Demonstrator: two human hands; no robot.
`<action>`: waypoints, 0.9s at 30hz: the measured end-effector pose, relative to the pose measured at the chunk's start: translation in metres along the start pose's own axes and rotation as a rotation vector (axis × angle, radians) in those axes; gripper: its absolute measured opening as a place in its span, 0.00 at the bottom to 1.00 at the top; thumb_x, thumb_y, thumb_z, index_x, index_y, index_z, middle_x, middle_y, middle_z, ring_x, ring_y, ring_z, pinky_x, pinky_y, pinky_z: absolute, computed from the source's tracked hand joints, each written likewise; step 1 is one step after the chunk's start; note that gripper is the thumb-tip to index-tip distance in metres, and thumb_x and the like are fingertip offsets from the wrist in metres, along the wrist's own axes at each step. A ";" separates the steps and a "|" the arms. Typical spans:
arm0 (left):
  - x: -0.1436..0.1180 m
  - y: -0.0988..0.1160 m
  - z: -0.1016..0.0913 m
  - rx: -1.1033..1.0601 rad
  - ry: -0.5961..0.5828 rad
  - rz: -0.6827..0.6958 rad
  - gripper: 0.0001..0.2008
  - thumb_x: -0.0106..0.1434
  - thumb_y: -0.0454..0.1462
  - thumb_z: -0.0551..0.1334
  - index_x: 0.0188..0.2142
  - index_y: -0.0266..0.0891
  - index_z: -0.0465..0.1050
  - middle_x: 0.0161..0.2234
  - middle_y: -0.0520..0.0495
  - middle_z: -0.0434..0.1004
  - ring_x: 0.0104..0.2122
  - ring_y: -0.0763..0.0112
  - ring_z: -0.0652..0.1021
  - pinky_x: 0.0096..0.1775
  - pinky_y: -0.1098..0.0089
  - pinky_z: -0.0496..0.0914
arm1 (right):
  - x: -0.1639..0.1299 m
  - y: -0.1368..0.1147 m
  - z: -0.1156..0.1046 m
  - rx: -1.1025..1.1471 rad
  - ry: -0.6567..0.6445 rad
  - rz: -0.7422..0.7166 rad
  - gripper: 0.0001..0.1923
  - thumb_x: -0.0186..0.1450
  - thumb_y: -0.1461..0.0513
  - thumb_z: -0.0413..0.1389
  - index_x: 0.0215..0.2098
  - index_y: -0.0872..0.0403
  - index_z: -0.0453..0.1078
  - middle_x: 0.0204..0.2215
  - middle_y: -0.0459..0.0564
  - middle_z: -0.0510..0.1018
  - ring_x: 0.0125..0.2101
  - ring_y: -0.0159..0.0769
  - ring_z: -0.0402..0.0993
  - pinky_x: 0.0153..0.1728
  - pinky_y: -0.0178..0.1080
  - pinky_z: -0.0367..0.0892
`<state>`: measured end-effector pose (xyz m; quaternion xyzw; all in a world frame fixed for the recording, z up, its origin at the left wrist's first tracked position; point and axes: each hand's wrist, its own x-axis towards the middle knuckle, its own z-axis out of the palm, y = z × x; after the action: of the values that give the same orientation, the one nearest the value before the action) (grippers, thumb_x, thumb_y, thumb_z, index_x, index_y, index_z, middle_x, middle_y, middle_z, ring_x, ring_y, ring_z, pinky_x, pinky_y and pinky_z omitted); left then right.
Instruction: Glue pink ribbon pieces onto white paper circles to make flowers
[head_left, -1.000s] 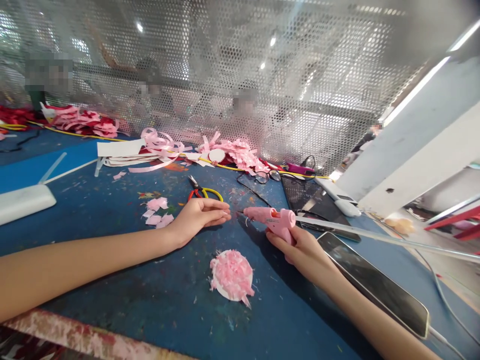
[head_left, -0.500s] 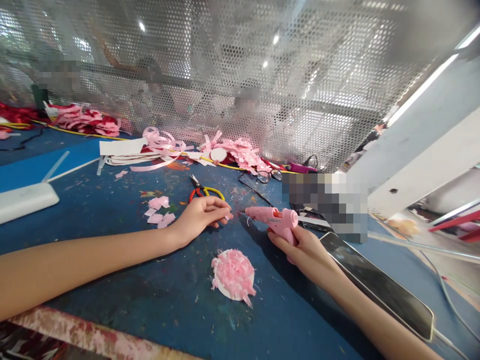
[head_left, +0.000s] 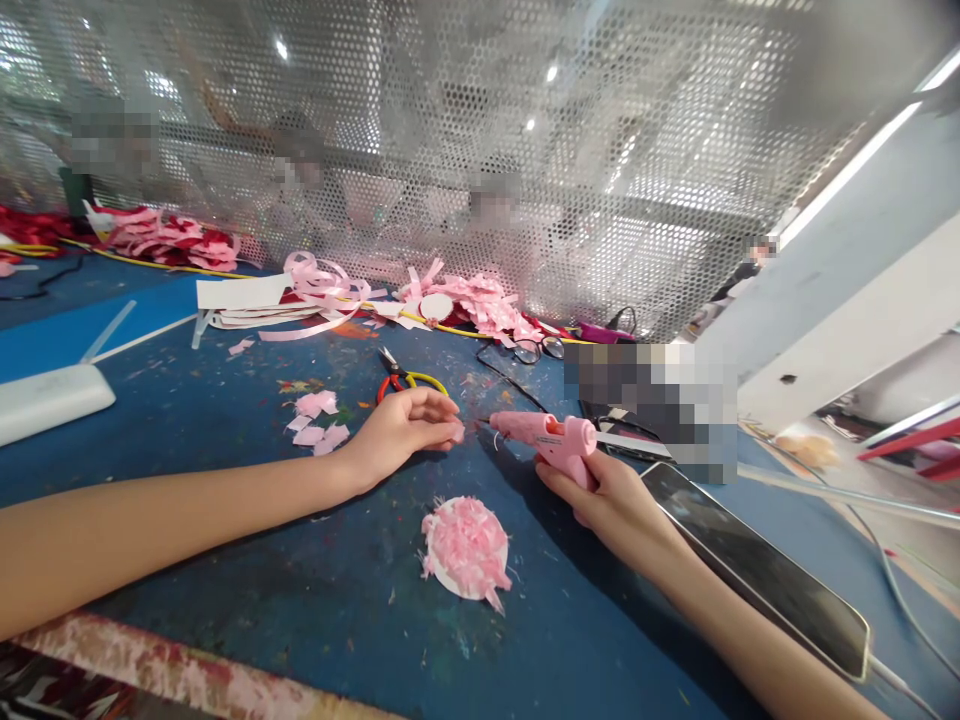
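Two bare hands rest on a blue table (head_left: 225,580) flecked with paint and paper scraps, its near edge worn to pink and white. The left hand (head_left: 401,430) lies palm down, fingers curled together, their tips pinching a small pink petal (head_left: 459,432). The right hand (head_left: 611,505) is wrapped around the grip of a pink glue gun (head_left: 551,437), whose nozzle points left at the petal, very near it; whether they touch cannot be told. Just in front of both hands lies a white disc (head_left: 466,549) covered with pink petals. Loose petals (head_left: 315,420) sit left of the left hand, and scissors (head_left: 401,380) with red and yellow handles lie just behind it. A phone (head_left: 757,570) lies beside the right forearm, a cable at its near end. Farther back are ribbon heaps (head_left: 330,295), glasses (head_left: 529,352) and a white block (head_left: 49,400) at the left edge. A perforated metal screen (head_left: 480,150) walls off the table's far side; blurred people sit behind it under ceiling lights. A white beam (head_left: 862,310) slants up at right.
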<state>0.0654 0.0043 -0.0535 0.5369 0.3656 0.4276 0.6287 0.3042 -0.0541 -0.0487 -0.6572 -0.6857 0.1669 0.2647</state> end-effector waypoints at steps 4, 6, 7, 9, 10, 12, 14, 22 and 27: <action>-0.001 -0.001 -0.002 0.010 0.011 0.009 0.14 0.53 0.34 0.68 0.38 0.37 0.67 0.31 0.50 0.77 0.33 0.72 0.78 0.38 0.69 0.74 | -0.004 -0.002 0.000 0.002 0.066 -0.065 0.19 0.61 0.48 0.51 0.34 0.55 0.71 0.23 0.47 0.71 0.23 0.36 0.65 0.25 0.37 0.61; -0.002 0.000 -0.002 0.028 0.019 0.018 0.16 0.53 0.34 0.68 0.39 0.38 0.66 0.31 0.50 0.78 0.33 0.72 0.79 0.38 0.69 0.73 | -0.007 -0.004 -0.001 0.014 0.091 -0.114 0.19 0.62 0.49 0.49 0.37 0.55 0.71 0.26 0.48 0.74 0.26 0.37 0.67 0.27 0.38 0.62; -0.002 0.001 -0.002 0.041 0.024 0.026 0.16 0.53 0.35 0.68 0.39 0.39 0.65 0.32 0.50 0.78 0.33 0.71 0.79 0.37 0.70 0.73 | -0.009 -0.006 -0.002 0.022 0.101 -0.140 0.18 0.62 0.49 0.49 0.38 0.54 0.70 0.28 0.49 0.75 0.27 0.38 0.68 0.28 0.38 0.63; -0.003 0.002 -0.002 0.068 0.030 0.045 0.17 0.52 0.34 0.69 0.39 0.39 0.65 0.32 0.49 0.79 0.34 0.70 0.79 0.37 0.70 0.72 | -0.013 -0.010 -0.004 0.035 0.120 -0.181 0.15 0.63 0.50 0.50 0.36 0.53 0.68 0.30 0.49 0.75 0.29 0.37 0.69 0.30 0.37 0.64; -0.003 0.002 -0.002 0.081 0.031 0.055 0.18 0.52 0.34 0.69 0.40 0.40 0.65 0.32 0.49 0.80 0.34 0.70 0.79 0.38 0.70 0.71 | -0.015 -0.012 -0.004 0.037 0.127 -0.202 0.13 0.63 0.51 0.51 0.33 0.52 0.67 0.29 0.48 0.74 0.28 0.36 0.69 0.30 0.37 0.64; -0.003 0.002 -0.003 0.099 0.032 0.070 0.19 0.51 0.33 0.69 0.40 0.40 0.64 0.32 0.49 0.81 0.35 0.69 0.80 0.39 0.70 0.70 | -0.018 -0.015 -0.005 0.025 0.139 -0.271 0.11 0.63 0.52 0.53 0.29 0.51 0.65 0.26 0.46 0.72 0.27 0.34 0.68 0.29 0.36 0.63; -0.003 0.001 -0.004 0.108 0.036 0.080 0.20 0.51 0.32 0.69 0.42 0.40 0.64 0.32 0.48 0.81 0.35 0.69 0.80 0.40 0.70 0.70 | -0.020 -0.016 -0.005 -0.004 0.156 -0.405 0.10 0.64 0.55 0.53 0.28 0.50 0.64 0.24 0.44 0.69 0.25 0.32 0.66 0.27 0.35 0.62; -0.004 0.002 -0.002 0.093 0.050 0.075 0.24 0.50 0.34 0.70 0.44 0.41 0.61 0.29 0.51 0.79 0.30 0.69 0.80 0.37 0.67 0.74 | -0.019 -0.008 0.001 -0.217 0.154 -0.655 0.10 0.68 0.57 0.50 0.31 0.53 0.66 0.25 0.47 0.70 0.27 0.31 0.65 0.28 0.36 0.64; -0.005 0.002 -0.001 0.091 0.044 0.081 0.22 0.51 0.34 0.69 0.43 0.40 0.61 0.28 0.51 0.79 0.30 0.67 0.81 0.36 0.67 0.75 | -0.022 -0.006 0.002 -0.266 0.124 -0.644 0.12 0.69 0.55 0.50 0.40 0.54 0.69 0.37 0.48 0.74 0.33 0.30 0.70 0.34 0.37 0.70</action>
<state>0.0618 0.0000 -0.0514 0.5698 0.3763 0.4473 0.5776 0.2982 -0.0762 -0.0500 -0.4450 -0.8561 -0.0561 0.2567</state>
